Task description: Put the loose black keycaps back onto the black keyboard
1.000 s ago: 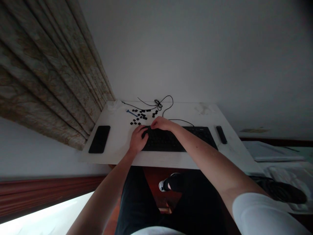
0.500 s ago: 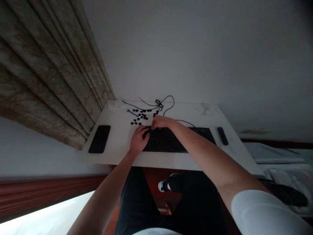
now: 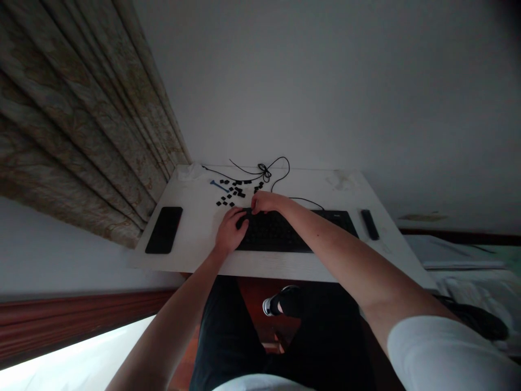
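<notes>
the left hand (image 3: 231, 232) curls over the left end of the black keyboard (image 3: 277, 233), and the right hand (image 3: 264, 203) arches at its far edge. both are half closed, though the view seems too dim to tell if either has hold of anything. loose black keycaps (image 3: 233, 193) and a blue tool (image 3: 220, 186) lie just beyond, within easy reach on the white desk (image 3: 195, 228), with a black phone (image 3: 163, 230) set aside at the left.

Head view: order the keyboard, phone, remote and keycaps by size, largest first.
1. Keyboard
2. Phone
3. Remote
4. Keycaps, each one

The keycaps lie farther from the camera, so their rank is less sure.
</notes>
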Available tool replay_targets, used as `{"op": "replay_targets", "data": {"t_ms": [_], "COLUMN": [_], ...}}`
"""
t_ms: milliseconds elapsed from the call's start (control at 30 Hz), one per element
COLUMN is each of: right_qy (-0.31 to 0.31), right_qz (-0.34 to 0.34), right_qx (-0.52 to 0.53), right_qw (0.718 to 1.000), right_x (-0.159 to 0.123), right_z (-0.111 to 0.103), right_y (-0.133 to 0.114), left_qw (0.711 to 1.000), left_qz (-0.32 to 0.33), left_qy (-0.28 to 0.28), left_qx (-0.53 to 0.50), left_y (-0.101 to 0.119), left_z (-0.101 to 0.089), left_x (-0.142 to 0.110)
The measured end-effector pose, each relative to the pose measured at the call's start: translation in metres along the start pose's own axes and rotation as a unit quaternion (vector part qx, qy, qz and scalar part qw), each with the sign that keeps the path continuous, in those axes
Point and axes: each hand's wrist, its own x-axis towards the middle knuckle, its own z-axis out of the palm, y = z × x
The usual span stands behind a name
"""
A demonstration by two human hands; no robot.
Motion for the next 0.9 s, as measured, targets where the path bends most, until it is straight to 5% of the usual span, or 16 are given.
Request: {"op": "replay_targets", "data": {"t_ms": [100,200,333,500,667,900], "right_qy": [0.018,0.138,0.346,0.505,0.54,0.532], "right_qz": [-0.025,-0.047,-0.019,-0.022,-0.015,-0.008], "right_qx": [0.013,0.035,0.011,-0.069,-0.14,-0.168], "right_qw": [0.999,0.989,0.938,0.86,0.83,0.83], "right_x": [-0.011,-0.028,-0.068,-0.124,-0.148,-0.149], "right_z": [0.0,0.002,0.019,0.058,0.087,0.088], "right_y": [0.001,0.012,0.052,0.109,0.128,0.124], "left_qw": [1.0,1.0,1.0,0.999,0.997,0.983], "left_qz": [0.006,0.007,0.007,0.009,0.017,-0.007], "left_qy": [-0.006,-0.007,0.001,-0.01,-0.004,0.103], "left_qx": [0.0,0.001,0.014,0.047,0.073,0.151], "left_y": [0.0,-0.001,-0.003,-0.006,-0.008,-0.022], "left_z": [-0.002,-0.004,-0.003,-0.002,0.001,-0.018], "left_x": [0.0,-0.001,-0.002,-0.001,-0.003,0.017]}}
